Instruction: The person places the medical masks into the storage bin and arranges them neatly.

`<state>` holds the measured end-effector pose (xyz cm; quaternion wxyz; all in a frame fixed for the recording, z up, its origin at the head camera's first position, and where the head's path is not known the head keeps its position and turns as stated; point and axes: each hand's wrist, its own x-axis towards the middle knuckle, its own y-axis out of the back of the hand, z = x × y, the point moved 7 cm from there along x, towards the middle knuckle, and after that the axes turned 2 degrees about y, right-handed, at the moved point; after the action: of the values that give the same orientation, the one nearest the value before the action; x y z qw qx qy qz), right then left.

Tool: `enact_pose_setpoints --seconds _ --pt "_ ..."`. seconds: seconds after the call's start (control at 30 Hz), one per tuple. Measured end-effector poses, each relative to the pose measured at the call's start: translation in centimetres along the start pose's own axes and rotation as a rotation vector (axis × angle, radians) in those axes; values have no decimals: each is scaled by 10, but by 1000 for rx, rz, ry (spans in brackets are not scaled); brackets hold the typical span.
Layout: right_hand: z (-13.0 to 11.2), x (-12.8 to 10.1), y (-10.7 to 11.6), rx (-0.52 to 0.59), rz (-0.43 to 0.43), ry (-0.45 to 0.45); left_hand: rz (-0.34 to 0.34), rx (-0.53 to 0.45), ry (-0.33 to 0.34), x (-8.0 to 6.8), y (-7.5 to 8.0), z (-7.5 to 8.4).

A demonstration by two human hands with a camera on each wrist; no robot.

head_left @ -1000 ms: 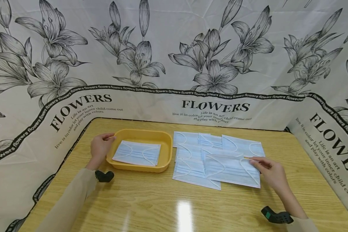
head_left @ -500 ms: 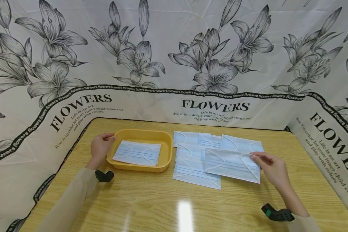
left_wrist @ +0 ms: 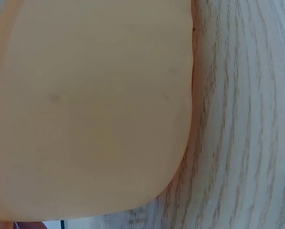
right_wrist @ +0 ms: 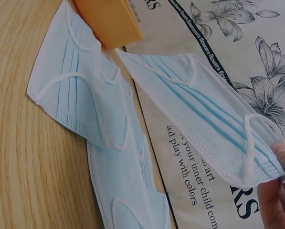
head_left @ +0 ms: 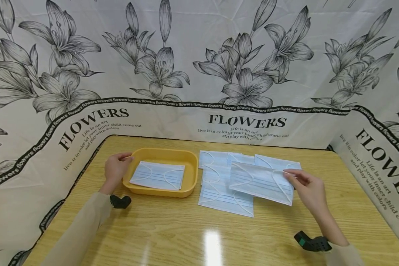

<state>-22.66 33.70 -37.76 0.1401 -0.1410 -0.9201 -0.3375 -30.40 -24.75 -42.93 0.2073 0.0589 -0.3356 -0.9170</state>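
Pinching a blue face mask [head_left: 261,183] by its right edge, my right hand [head_left: 307,190] holds it lifted just above the other masks [head_left: 224,190] that lie spread and overlapping on the desk [head_left: 186,236]. In the right wrist view the held mask [right_wrist: 204,124] hangs clear of the pile [right_wrist: 92,119], my fingertips [right_wrist: 276,195] closed on its end near an ear loop. My left hand [head_left: 115,170] grips the left rim of the yellow tray [head_left: 191,173], fingers curled over the edge. One more mask [head_left: 157,175] lies flat inside that tray, left of the pile.
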Motion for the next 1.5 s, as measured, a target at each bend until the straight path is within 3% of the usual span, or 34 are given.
enact_pose_setpoints --seconds 0.27,0.53,1.5 --pt "-7 4 -13 107 37 21 4 -1 10 1 -1 0" --pt "-15 7 -33 142 -12 6 13 6 28 3 -2 -2" --pt "-49 11 -73 362 -12 -28 -2 -10 7 4 -2 -4"
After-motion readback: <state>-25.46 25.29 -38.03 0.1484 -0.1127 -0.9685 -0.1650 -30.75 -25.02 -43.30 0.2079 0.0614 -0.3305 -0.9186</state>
